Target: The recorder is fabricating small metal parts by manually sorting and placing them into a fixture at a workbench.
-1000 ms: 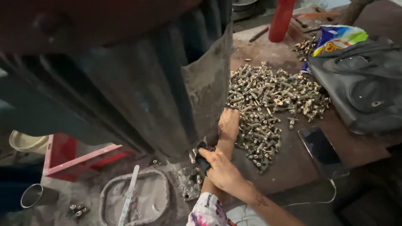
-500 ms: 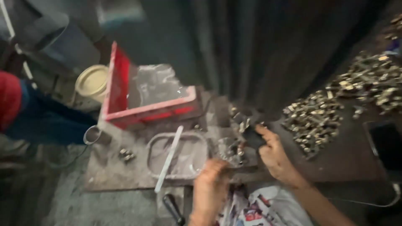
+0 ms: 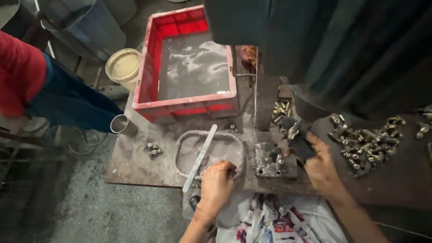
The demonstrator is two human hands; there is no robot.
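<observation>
My left hand rests with fingers curled on the near rim of a shallow oval dish coated in grey dust; whether it holds anything I cannot tell. A pale flat stick lies across that dish. My right hand grips a dark handle beside a square metal block with small brass fittings standing in it. A pile of brass fittings lies just right of my right hand. A large dark machine body rises behind the block.
A red plastic crate holding clear plastic film stands at the back. A cream bucket and a steel cup sit left of it. A few small fittings lie on the dusty plate. A person in red and blue stands at left.
The view has swung left and steadied. My left hand has settled on the near rim of the dish; my right hand has closed on the dark handle by the block.
</observation>
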